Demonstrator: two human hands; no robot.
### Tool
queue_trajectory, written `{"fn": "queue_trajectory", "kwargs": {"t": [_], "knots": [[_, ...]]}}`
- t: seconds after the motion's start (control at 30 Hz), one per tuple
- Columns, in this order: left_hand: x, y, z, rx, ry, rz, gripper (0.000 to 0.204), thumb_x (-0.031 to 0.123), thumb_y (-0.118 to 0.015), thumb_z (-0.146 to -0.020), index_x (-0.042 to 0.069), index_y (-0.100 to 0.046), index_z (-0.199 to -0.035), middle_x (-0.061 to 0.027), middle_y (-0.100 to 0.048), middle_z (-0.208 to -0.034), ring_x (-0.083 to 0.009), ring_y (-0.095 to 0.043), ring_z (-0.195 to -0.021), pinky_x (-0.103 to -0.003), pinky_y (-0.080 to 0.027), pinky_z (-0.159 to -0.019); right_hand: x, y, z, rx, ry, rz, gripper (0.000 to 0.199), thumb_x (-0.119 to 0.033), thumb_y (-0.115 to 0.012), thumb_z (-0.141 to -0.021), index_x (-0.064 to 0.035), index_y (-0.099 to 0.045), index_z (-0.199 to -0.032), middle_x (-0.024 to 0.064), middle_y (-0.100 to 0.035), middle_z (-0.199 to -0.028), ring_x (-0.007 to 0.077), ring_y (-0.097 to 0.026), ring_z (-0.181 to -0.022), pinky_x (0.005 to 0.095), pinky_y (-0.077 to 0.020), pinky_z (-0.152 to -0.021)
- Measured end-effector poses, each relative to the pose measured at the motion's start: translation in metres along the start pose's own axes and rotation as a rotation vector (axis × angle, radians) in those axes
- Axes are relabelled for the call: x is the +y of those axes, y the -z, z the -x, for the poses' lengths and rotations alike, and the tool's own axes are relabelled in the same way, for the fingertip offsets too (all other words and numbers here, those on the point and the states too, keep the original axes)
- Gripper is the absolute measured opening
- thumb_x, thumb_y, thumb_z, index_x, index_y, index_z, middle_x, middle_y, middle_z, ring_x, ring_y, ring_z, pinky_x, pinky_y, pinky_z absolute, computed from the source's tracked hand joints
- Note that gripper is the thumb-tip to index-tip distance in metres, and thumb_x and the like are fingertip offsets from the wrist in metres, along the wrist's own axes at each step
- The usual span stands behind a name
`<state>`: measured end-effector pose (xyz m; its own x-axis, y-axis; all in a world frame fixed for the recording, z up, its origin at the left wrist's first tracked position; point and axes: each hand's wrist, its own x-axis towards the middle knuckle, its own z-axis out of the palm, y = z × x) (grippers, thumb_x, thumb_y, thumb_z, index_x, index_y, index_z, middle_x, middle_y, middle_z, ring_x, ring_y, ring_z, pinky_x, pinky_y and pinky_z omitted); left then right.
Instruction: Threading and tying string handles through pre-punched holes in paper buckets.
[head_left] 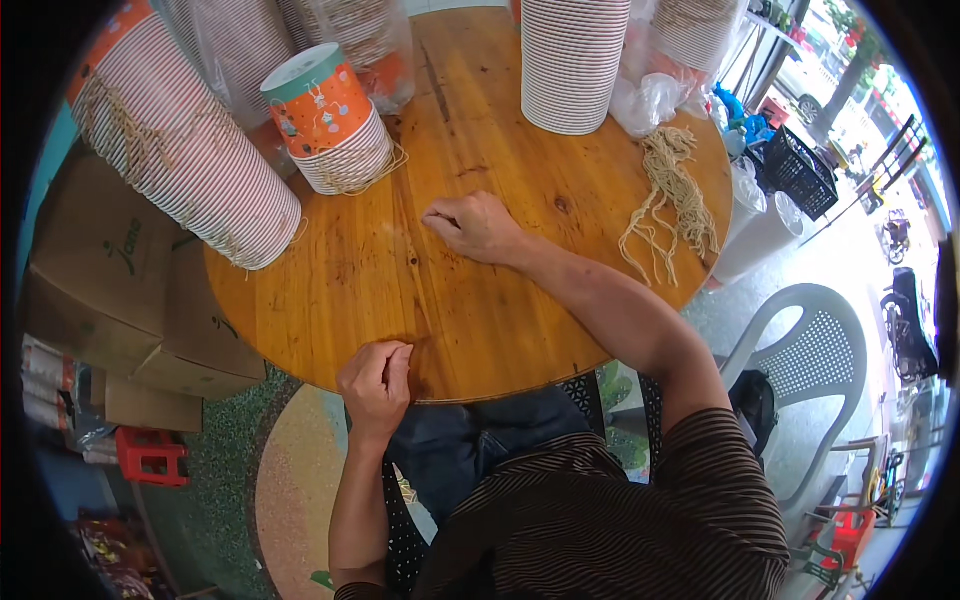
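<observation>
1. The left hand (377,383) rests at the near edge of the round wooden table (490,325), its fingers curled in and the thumb laid along them.
2. The right hand (475,225) lies near the middle of the tabletop, fingers folded in a loose fist, thumb and forefinger meeting toward the left. A thin strand between the fingertips of either hand would be too small to make out from here.
3. The short stack of tubs (325,120) stands toward the table's far left edge, beyond the right hand and to its left. Its top tub is upside down: pale round base, teal band, then an orange wall with small drawn figures and dots. Beneath it, whitish rims nest in close rings, and beige cord circles the lowest ones, a loose loop spilling onto the wood.
4. At the left edge leans a tall stack (190,160) of similar tubs, many pale rims with reddish lines between, cord strands hanging along its side.
5. Another tall stack (572,70) stands near the far edge, with a crumpled clear bag (650,105) just to its right.
6. A tangled bundle of beige cord (675,190) lies along the right edge, loose ends trailing toward the right forearm.
</observation>
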<state>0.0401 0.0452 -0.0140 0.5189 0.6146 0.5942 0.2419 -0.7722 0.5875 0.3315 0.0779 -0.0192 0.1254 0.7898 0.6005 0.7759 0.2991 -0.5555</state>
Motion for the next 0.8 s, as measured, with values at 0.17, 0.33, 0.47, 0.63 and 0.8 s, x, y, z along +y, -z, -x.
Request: {"fn": "queue_trajectory", "kwargs": {"t": [0.17,0.33,0.47,0.63,0.8], "knots": [[-0.001,-0.001,0.002,0.02,-0.066,-0.082,0.006,0.0,-0.074,-0.089,-0.002,-0.069,-0.087,-0.0164,-0.067,-0.074,-0.0317,-0.067,-0.064,-0.038,-0.05,-0.058,-0.004,0.001,0.001,-0.023,-0.02,0.008,0.018,-0.023,-0.068,-0.095,-0.0063,-0.075,-0.093,0.0178,-0.073,-0.081,0.04,-0.071,-0.073,0.0487,-0.0563,-0.066],[-0.002,-0.004,0.002,0.055,-0.101,-0.107,0.007,0.0,-0.073,-0.09,-0.002,-0.069,-0.085,-0.0165,-0.066,-0.074,-0.0309,-0.063,-0.061,-0.038,-0.048,-0.056,-0.001,-0.002,0.0,-0.038,-0.019,0.009,0.019,-0.023,-0.068,-0.094,-0.0066,-0.076,-0.092,0.0179,-0.074,-0.082,0.0409,-0.071,-0.076,0.0498,-0.0567,-0.068],[-0.007,-0.011,0.006,0.155,-0.132,-0.139,0.009,0.0,-0.072,-0.092,-0.003,-0.068,-0.084,-0.0157,-0.064,-0.07,-0.0298,-0.06,-0.056,-0.037,-0.044,-0.052,0.0,0.002,-0.001,-0.072,-0.035,0.014,0.02,-0.025,-0.067,-0.095,-0.0068,-0.076,-0.092,0.0181,-0.074,-0.082,0.0411,-0.071,-0.076,0.0499,-0.057,-0.07],[-0.006,-0.008,0.007,0.182,-0.15,-0.163,0.009,0.0,-0.071,-0.091,-0.002,-0.068,-0.083,-0.0147,-0.062,-0.067,-0.0286,-0.059,-0.054,-0.037,-0.042,-0.05,-0.001,0.001,-0.002,-0.117,-0.069,-0.007,0.022,-0.027,-0.065,-0.096,-0.0068,-0.075,-0.095,0.0186,-0.075,-0.087,0.0409,-0.072,-0.081,0.0504,-0.0572,-0.073],[-0.003,-0.007,0.005,0.134,-0.124,-0.19,0.009,-0.001,-0.071,-0.091,-0.002,-0.068,-0.083,-0.0149,-0.063,-0.067,-0.0287,-0.06,-0.054,-0.037,-0.043,-0.05,-0.004,0.005,-0.001,-0.168,-0.096,-0.018,0.02,-0.025,-0.066,-0.096,-0.0075,-0.076,-0.097,0.0178,-0.075,-0.088,0.0405,-0.072,-0.082,0.0501,-0.0572,-0.074]]}}
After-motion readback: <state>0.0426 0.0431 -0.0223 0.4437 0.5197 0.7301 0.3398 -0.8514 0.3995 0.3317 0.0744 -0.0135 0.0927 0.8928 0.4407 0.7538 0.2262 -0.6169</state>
